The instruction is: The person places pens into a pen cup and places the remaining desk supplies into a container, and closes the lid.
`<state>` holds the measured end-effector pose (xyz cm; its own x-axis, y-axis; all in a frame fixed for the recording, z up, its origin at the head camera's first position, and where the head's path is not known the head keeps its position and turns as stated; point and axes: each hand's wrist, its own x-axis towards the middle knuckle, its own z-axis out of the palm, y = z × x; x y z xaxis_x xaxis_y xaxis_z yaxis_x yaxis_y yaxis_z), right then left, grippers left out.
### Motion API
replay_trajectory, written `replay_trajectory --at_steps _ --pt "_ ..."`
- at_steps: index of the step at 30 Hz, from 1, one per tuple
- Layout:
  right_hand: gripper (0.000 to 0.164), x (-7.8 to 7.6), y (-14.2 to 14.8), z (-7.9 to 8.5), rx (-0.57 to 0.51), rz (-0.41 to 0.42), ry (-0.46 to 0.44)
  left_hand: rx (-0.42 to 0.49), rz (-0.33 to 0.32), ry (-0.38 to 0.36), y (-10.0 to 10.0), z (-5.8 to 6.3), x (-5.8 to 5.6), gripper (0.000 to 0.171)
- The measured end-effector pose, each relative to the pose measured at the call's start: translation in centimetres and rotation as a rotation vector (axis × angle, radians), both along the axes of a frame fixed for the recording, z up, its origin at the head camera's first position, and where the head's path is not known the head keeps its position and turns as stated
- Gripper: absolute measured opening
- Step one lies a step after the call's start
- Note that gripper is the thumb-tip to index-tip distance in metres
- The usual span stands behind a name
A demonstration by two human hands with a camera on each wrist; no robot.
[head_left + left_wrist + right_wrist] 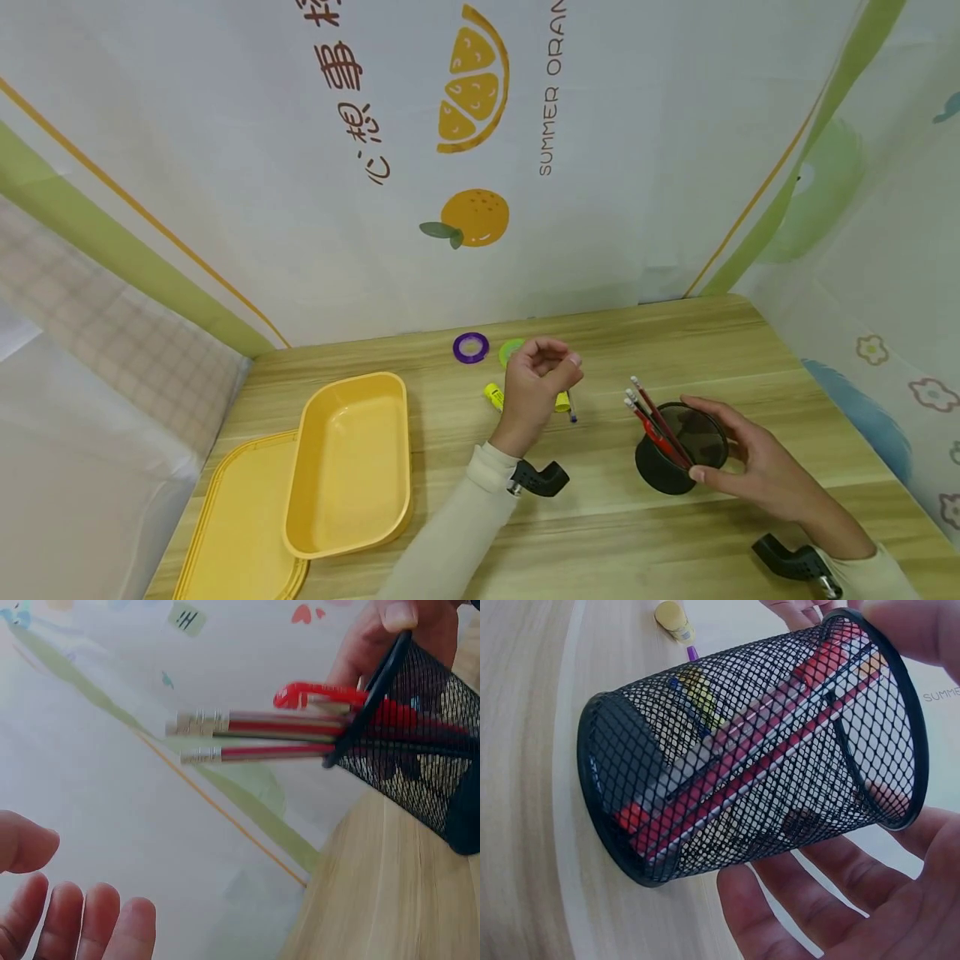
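My right hand [757,467] grips a black mesh pen cup [663,477] near its rim, thumb on one side and fingers on the other. The cup leans, its mouth tipped up and toward the left in the left wrist view. Inside stand several red and dark pencils [281,724] with pale eraser ends, plus a red pen-like item with a clip [326,695]. My left hand [531,392] hovers over the table left of the cup, fingers loosely bent and holding nothing. Its thumb and fingertips [101,907] are apart in the left wrist view.
Beneath and beside my left hand lie a yellow tube [493,396], another yellow piece [562,402] and a slim pen [573,414]. Purple [459,348] and green [507,353] tape rolls sit farther back. At left, a yellow bin [348,467] overlaps a yellow lid [240,517].
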<state>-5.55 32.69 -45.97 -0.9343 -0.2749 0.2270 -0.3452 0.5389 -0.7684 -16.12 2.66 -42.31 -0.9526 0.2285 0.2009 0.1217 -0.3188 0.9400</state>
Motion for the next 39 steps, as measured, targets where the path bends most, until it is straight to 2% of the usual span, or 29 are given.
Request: replay_trajectory --at_steps 6,10,15,24,30,39 --pt "0.084 0.0 0.1 -0.1 0.003 -0.001 0.0 -0.056 0.043 -0.026 -0.5 -0.8 -0.3 0.025" --pt "0.085 -0.1 0.1 -0.1 0.003 0.0 0.002 -0.195 0.106 -0.034 -0.6 -1.5 -0.9 0.025" --pt "0.085 -0.1 0.1 -0.1 -0.002 0.004 0.005 -0.372 0.172 -0.071 -0.7 -2.2 -2.1 0.03" --pt "0.083 -0.1 0.0 -0.2 -0.013 0.01 0.007 -0.543 0.235 -0.104 0.1 -2.5 -4.9 0.043" --pt "0.083 -0.2 -0.1 -0.2 -0.025 0.018 0.004 -0.614 0.248 -0.104 0.7 -3.2 -6.8 0.043" --pt "0.082 -0.1 0.1 -0.4 -0.037 0.017 -0.005 -0.608 0.244 -0.135 1.2 -4.4 -7.6 0.042"
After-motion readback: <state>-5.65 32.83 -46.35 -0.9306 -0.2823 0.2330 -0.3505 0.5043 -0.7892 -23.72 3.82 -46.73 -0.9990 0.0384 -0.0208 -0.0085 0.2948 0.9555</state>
